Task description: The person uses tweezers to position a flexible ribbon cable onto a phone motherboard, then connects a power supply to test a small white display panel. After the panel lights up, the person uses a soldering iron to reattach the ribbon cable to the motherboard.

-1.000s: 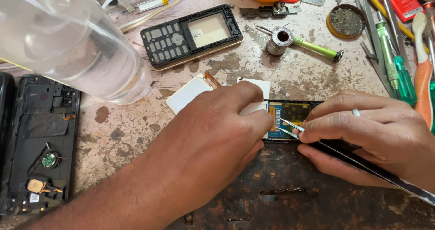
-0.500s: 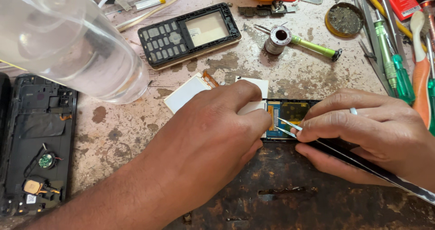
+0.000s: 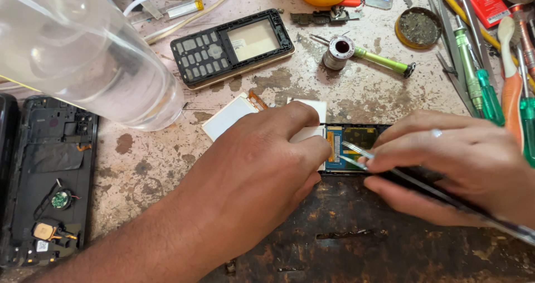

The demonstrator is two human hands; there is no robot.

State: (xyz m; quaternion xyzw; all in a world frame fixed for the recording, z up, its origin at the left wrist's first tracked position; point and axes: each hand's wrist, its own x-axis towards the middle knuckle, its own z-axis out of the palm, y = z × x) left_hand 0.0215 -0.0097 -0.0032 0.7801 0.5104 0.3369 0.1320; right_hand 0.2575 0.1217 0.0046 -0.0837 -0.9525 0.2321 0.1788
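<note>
Probing a circuit board [image 3: 356, 144] at centre frame: right hand [image 3: 457, 166], fingers pinched on metal tweezers [image 3: 390, 169], tips on the board; left hand [image 3: 251, 177], fingers curled together, pins its white edge. Keypad housing [image 3: 234, 46] upper centre. Next move, by judgement, needs a steady brace and fine grip.

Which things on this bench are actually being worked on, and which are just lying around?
In use: left hand, right hand, tweezers, circuit board.
Lying about: keypad phone front cover, clear plastic bottle, green-handled screwdrivers, opened phone body, solder wire spool.
</note>
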